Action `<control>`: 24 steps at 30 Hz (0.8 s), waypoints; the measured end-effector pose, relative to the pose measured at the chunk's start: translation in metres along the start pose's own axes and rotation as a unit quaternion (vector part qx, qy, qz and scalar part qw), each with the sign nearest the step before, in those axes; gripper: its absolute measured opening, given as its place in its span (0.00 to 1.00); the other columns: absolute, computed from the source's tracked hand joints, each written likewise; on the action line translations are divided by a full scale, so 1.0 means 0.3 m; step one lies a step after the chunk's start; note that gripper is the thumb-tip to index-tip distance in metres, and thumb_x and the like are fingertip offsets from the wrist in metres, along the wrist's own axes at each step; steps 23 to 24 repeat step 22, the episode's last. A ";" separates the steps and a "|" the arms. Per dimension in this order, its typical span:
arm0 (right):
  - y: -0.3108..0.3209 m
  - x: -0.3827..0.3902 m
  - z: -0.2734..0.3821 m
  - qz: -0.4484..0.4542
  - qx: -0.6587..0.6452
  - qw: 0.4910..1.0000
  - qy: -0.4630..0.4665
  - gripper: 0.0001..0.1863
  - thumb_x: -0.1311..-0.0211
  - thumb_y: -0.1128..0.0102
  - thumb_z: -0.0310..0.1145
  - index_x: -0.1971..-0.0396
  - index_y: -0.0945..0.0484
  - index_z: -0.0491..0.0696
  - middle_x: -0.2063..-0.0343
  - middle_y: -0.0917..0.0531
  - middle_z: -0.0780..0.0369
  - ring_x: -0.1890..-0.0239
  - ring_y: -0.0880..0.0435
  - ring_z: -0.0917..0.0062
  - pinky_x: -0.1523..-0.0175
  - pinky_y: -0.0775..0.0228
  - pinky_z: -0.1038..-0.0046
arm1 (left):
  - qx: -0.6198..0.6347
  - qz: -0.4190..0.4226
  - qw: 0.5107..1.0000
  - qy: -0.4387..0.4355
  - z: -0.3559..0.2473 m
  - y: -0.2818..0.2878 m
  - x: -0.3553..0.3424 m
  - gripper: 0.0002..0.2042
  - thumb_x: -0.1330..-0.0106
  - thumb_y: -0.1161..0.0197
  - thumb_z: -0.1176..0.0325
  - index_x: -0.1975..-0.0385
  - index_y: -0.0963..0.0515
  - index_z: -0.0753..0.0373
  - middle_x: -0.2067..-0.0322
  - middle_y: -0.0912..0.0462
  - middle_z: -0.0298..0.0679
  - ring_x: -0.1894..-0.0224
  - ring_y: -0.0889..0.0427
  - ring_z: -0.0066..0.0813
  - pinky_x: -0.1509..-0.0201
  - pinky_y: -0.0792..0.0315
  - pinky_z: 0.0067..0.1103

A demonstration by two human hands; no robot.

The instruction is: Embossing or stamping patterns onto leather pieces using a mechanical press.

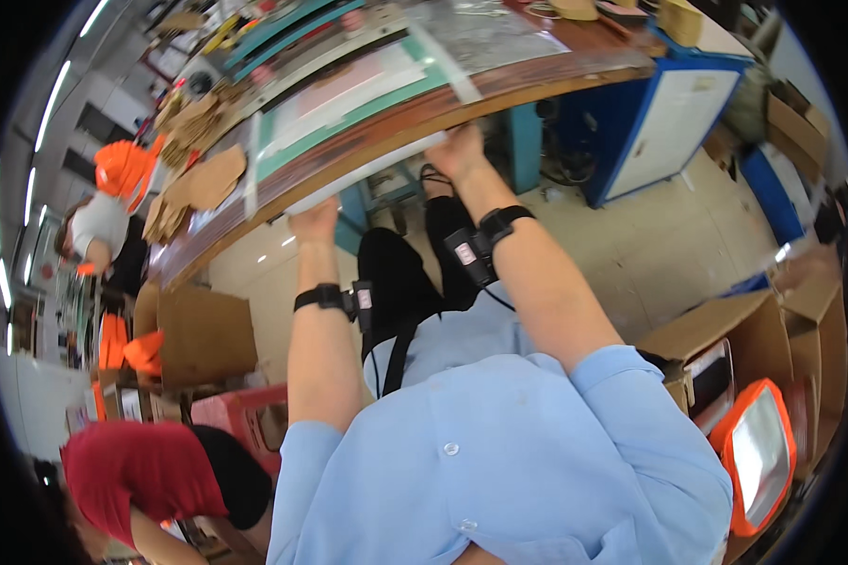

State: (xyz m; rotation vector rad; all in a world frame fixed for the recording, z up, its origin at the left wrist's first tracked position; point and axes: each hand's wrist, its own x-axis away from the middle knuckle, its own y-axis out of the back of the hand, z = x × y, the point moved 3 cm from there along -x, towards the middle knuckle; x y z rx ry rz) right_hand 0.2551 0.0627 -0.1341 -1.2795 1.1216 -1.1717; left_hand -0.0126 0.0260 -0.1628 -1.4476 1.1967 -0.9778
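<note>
Both my hands reach to the front edge of a wooden worktable (367,149). A long white strip (367,176) runs just below that edge, spanning from one hand to the other. My left hand (315,222) is at its left end and my right hand (458,153) at its right end. The fingers of both hands are mostly hidden by the strip and the tabletop, so their grip does not show. On the table above them lies a green-bordered flat board (278,155) with white sheets (349,102) on it, below a teal press-like frame (297,33).
Brown cut pieces (207,181) lie at the table's left end. A blue-and-white cabinet (664,132) stands under its right side. Cardboard boxes (203,334) and an orange-rimmed bag (758,457) sit around me. Behind left, a person in red (141,471) bends over near a red stool (245,414).
</note>
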 end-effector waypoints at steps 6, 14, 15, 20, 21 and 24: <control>0.007 -0.010 0.017 0.021 -0.017 1.000 -0.012 0.21 0.32 0.69 0.40 0.47 0.35 0.45 0.49 0.28 0.57 0.45 0.30 0.66 0.37 0.42 0.57 | 0.006 0.096 0.995 0.036 -0.003 0.009 0.002 0.22 0.30 0.65 0.57 0.45 0.32 0.63 0.43 0.31 0.43 0.40 0.34 0.40 0.35 0.41 0.38; -0.007 -0.007 0.002 0.025 -0.078 0.996 -0.033 0.20 0.35 0.61 0.47 0.59 0.26 0.50 0.61 0.21 0.60 0.56 0.23 0.67 0.44 0.35 0.58 | -0.041 0.088 0.994 0.057 -0.024 0.038 -0.096 0.23 0.28 0.67 0.60 0.43 0.36 0.69 0.39 0.36 0.46 0.37 0.39 0.44 0.33 0.49 0.41; 0.012 -0.020 -0.022 0.039 -0.080 0.994 -0.063 0.19 0.35 0.61 0.48 0.61 0.25 0.50 0.63 0.21 0.61 0.59 0.23 0.68 0.46 0.33 0.60 | -0.098 0.012 0.995 -0.027 0.004 -0.058 -0.006 0.23 0.28 0.67 0.61 0.42 0.37 0.69 0.39 0.37 0.47 0.37 0.40 0.46 0.33 0.50 0.42; -0.004 -0.005 -0.029 -0.084 -0.017 0.996 -0.026 0.19 0.33 0.65 0.46 0.71 0.25 0.52 0.71 0.22 0.64 0.66 0.24 0.71 0.55 0.30 0.65 | -0.052 -0.077 0.994 -0.056 0.043 -0.149 0.103 0.23 0.28 0.66 0.61 0.41 0.37 0.69 0.38 0.39 0.46 0.35 0.42 0.48 0.32 0.54 0.47; 0.002 -0.012 -0.038 -0.103 -0.024 0.994 -0.029 0.19 0.33 0.64 0.45 0.73 0.26 0.52 0.72 0.23 0.66 0.69 0.26 0.72 0.58 0.31 0.66 | -0.043 -0.080 0.995 -0.050 0.042 -0.141 0.100 0.23 0.28 0.65 0.61 0.41 0.37 0.68 0.38 0.38 0.46 0.36 0.42 0.48 0.32 0.54 0.47; 0.035 -0.065 -0.029 -0.052 -0.012 0.998 -0.019 0.23 0.34 0.63 0.56 0.65 0.26 0.53 0.66 0.22 0.63 0.63 0.25 0.72 0.52 0.32 0.65 | -0.044 -0.073 0.995 -0.042 0.059 -0.160 0.098 0.23 0.28 0.65 0.61 0.41 0.37 0.68 0.38 0.38 0.46 0.36 0.42 0.48 0.32 0.54 0.47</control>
